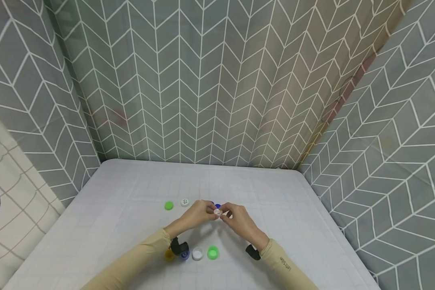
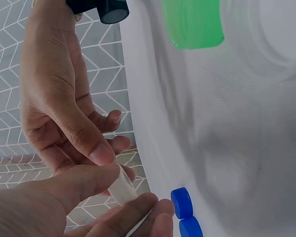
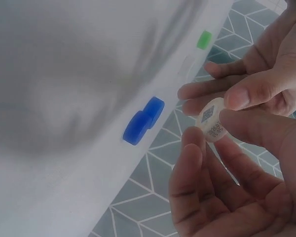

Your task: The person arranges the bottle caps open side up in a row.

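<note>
A small white bottle cap point(image 1: 218, 212) is held up between both hands above the table. My left hand point(image 1: 198, 211) pinches its left side with thumb and fingers. From the other side, my right hand point(image 1: 238, 218) grips its edge between thumb and fingers. In the right wrist view, the cap point(image 3: 213, 120) turns a printed face with a square code and text to the camera. The left wrist view shows the cap point(image 2: 122, 186) edge-on, with fingers from both hands around it. Two blue caps point(image 3: 137, 127) lie on the table just beyond the hands.
A green cap point(image 1: 168, 206) and a marked white cap point(image 1: 185, 202) lie left of the hands. Nearer the body sit a yellow cap point(image 1: 169, 255), a blue one point(image 1: 185, 255), a white one point(image 1: 197, 253) and a bright green one point(image 1: 212, 252). Patterned curtains point(image 1: 203, 80) enclose the white table point(image 1: 275, 189).
</note>
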Motion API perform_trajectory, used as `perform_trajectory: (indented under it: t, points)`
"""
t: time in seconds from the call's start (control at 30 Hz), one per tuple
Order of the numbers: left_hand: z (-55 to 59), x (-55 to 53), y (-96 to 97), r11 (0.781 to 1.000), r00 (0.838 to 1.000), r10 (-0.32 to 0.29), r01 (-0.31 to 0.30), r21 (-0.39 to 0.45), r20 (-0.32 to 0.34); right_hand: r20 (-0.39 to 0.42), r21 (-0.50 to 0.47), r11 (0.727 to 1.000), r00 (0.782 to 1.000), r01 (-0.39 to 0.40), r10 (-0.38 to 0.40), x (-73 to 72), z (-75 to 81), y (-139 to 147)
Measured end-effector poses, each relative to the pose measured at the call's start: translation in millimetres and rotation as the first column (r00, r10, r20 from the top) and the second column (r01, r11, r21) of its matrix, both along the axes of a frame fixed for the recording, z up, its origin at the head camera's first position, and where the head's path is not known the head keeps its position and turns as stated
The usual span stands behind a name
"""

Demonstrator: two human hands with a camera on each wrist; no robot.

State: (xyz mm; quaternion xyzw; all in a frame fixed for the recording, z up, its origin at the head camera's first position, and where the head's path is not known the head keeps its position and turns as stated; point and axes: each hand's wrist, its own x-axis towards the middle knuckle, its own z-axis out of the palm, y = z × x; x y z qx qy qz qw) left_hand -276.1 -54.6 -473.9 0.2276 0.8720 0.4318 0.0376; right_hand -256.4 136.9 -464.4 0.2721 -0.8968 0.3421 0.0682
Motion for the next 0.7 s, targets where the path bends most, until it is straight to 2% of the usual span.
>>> perform_trajectory:
  t: [0.17,0.4,0.7]
  points:
    - [0.6,0.3,1.2,1.0,1.0,-0.007,0.007,0.01,-0.021,-0.003,0.009,1.0,1.0,0.007,-0.007,-0.4,-0.3,-0.1]
    - [-1.4,1.2,1.7,1.0,1.0,-0.022,0.022,0.012,-0.013,-0.001,0.04,0.999,0.999,0.035,-0.035,0.3,-2.7,-0.4]
    - [-0.4,0.9,0.3,0.999,0.996,-0.037,0.034,-0.041,-0.079,-0.01,0.069,0.997,0.999,0.045,-0.044,-0.5,-1.7,-2.5]
